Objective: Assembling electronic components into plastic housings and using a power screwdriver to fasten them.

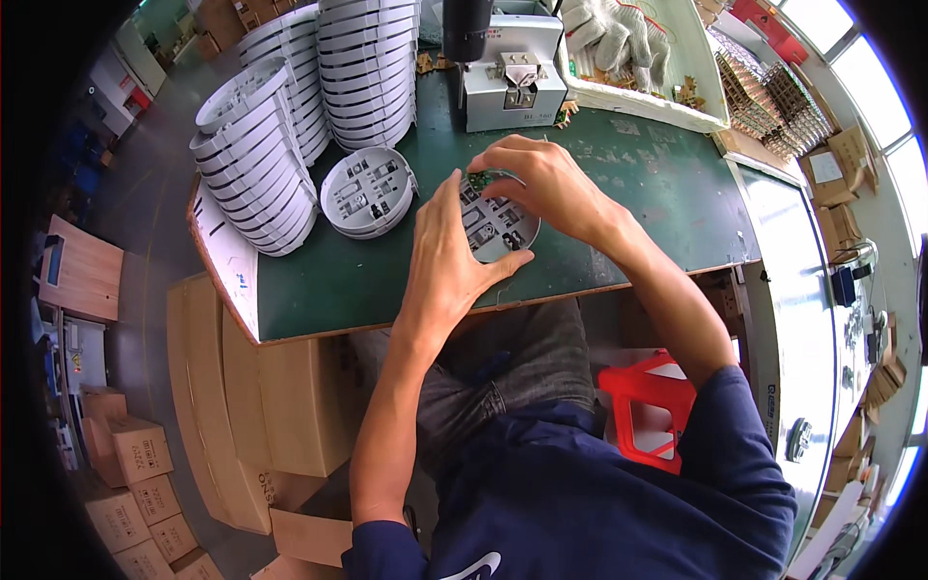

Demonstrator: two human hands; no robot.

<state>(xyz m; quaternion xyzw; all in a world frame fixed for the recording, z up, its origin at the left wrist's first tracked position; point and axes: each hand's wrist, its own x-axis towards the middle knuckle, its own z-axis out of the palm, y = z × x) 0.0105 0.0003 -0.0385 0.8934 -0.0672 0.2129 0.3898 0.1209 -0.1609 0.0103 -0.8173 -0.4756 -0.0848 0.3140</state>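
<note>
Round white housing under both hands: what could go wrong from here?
1. The round white housing lies near the green table's front edge; a push might slide it off.
2. The leaning stacks of white housings could topple if bumped.
3. The right hand hides the small green part, so misalignment may go unnoticed.

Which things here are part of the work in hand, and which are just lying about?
In hand: left hand, right hand, round white housing, small green circuit board.
Lying about: second open housing, stacked housings, grey machine, work gloves, red stool.
</note>
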